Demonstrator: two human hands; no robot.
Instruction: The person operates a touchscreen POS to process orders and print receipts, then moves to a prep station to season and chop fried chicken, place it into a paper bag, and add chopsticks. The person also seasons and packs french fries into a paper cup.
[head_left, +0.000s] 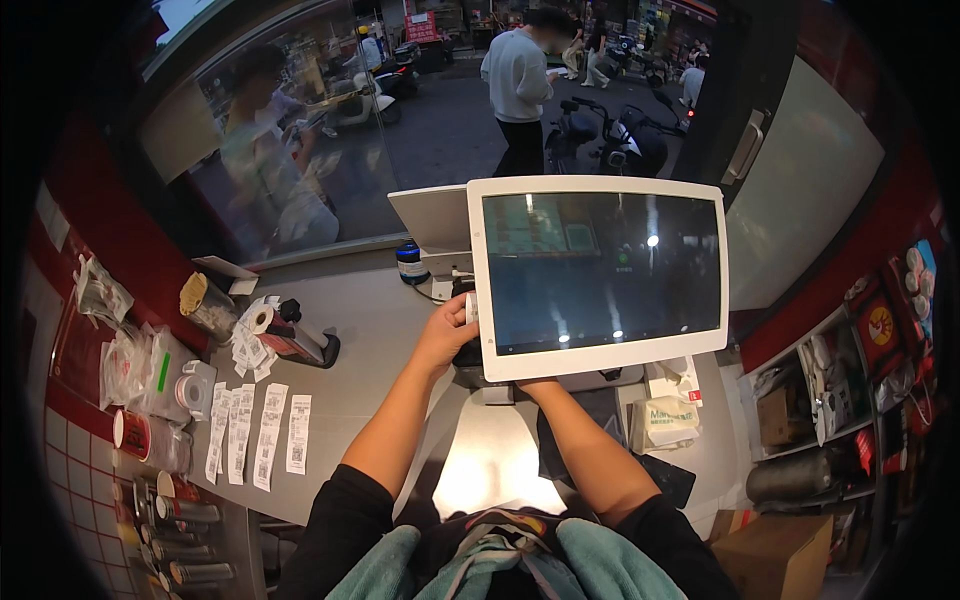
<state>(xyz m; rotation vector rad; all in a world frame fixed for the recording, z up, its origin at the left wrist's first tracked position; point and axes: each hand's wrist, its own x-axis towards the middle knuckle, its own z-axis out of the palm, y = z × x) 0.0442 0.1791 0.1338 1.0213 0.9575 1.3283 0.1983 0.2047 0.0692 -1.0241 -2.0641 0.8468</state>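
My left hand is at the left edge of a white-framed touchscreen point-of-sale terminal, pinching a small printed paper slip partly covered by the screen. My right hand reaches in under the screen's lower edge, so its fingers are hidden. Part of a dark device shows beneath the terminal, close to my left hand. Several printed receipts lie in a row on the grey counter to the left. A second, smaller panel stands behind the screen, facing the window.
Left on the counter stand a label roll dispenser, a container of wooden sticks and a paper cup stack. A tissue pack and a dark phone lie right. Shelves and a cardboard box flank the right side. A person stands outside.
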